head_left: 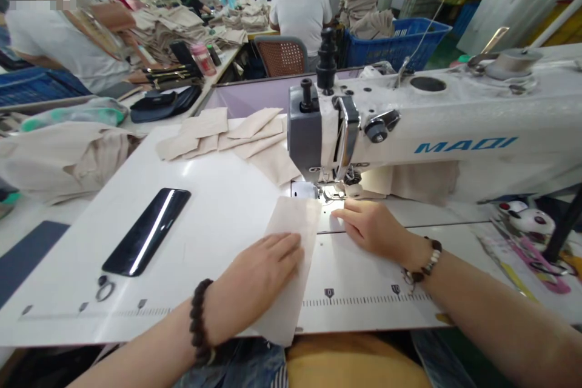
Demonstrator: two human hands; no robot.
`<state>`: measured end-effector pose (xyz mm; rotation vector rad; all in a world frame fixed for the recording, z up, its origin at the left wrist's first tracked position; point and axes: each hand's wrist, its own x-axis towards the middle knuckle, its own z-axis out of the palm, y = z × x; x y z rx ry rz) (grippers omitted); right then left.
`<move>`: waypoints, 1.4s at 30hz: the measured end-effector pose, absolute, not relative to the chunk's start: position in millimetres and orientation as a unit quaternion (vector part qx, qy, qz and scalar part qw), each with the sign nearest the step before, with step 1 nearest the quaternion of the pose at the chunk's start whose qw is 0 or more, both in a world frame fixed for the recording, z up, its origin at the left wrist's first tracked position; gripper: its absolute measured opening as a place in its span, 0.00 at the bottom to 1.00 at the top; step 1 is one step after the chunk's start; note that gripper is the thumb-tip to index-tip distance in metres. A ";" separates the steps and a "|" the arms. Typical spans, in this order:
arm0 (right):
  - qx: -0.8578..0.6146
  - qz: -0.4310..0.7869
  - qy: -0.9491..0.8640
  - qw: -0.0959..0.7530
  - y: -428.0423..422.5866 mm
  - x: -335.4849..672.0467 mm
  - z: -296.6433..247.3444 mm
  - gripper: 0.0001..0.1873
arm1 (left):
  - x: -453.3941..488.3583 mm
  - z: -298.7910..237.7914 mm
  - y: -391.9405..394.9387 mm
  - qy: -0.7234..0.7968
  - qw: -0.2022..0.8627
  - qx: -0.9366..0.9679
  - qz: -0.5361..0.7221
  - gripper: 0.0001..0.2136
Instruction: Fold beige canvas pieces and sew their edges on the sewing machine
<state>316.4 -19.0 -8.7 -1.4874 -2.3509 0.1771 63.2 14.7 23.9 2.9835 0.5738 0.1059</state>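
A pale beige fabric piece (291, 279) lies on the white machine table, its far end beside the presser foot (334, 193) of the sewing machine (409, 121) and its near end over the table's front edge. My left hand (261, 279) rests flat on this piece, fingers stretched out and pointing toward the machine. Just in front of the presser foot, my right hand (375, 229) touches the metal plate with its fingertips, fingers partly bent and apart. I see nothing held in it, though its palm side is hidden. The lit needle area is partly covered by the machine head.
Cut fabric pieces (245, 133) lie loosely beyond the machine's left side. A black phone (148, 230) and a small ring (105, 290) lie on the left. Scissors with pink handles (543, 267) are at the right. Behind are a blue basket (395, 42) and seated people.
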 end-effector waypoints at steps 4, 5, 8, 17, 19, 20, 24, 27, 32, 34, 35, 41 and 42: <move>-0.518 0.063 -0.837 0.168 -19.7 314.7 -8.3 0.14 | 94.6 16.8 31.1 0.248 0.001 0.969 -0.007 0.16; -0.516 0.061 -0.838 0.167 -19.7 314.3 -8.3 0.14 | 102.2 13.5 39.8 0.262 -0.006 0.965 -0.001 0.17; -0.509 0.050 -0.844 0.162 -19.0 313.6 -8.8 0.14 | 119.6 6.0 65.2 0.268 -0.010 0.963 0.014 0.18; -0.491 0.021 -0.859 0.144 -18.1 308.9 -10.7 0.14 | 130.4 3.3 90.7 0.256 0.001 0.966 0.046 0.12; -0.498 0.018 -0.856 0.140 -17.4 307.5 -10.8 0.14 | 130.8 2.2 92.8 0.260 0.008 0.964 0.050 0.11; -0.503 0.017 -0.853 0.138 -17.0 306.8 -10.9 0.14 | 131.1 1.6 94.0 0.262 0.012 0.964 0.052 0.10; -0.524 0.007 -0.841 0.132 -15.3 304.2 -12.2 0.15 | 133.2 -1.6 98.8 0.265 0.023 0.962 0.063 0.09; -0.538 -0.004 -0.833 0.127 -14.5 302.5 -13.8 0.16 | 134.5 -4.3 101.8 0.268 0.022 0.960 0.077 0.09; -0.547 -0.008 -0.828 0.123 -14.0 301.3 -15.3 0.18 | 135.2 -6.4 104.9 0.268 0.028 0.959 0.086 0.10; -0.549 -0.007 -0.827 0.122 -13.7 301.2 -15.5 0.18 | 135.1 -6.2 105.3 0.269 0.033 0.959 0.085 0.10; -0.550 -0.005 -0.826 0.122 -13.6 301.3 -15.6 0.18 | 135.1 -6.1 105.4 0.268 0.035 0.959 0.085 0.09; -0.551 -0.006 -0.825 0.125 -13.5 300.5 -16.0 0.17 | 134.9 -6.9 104.9 0.266 0.037 0.959 0.093 0.09; -0.551 -0.006 -0.825 0.125 -13.5 300.2 -15.9 0.17 | 135.1 -7.3 105.1 0.267 0.038 0.958 0.094 0.09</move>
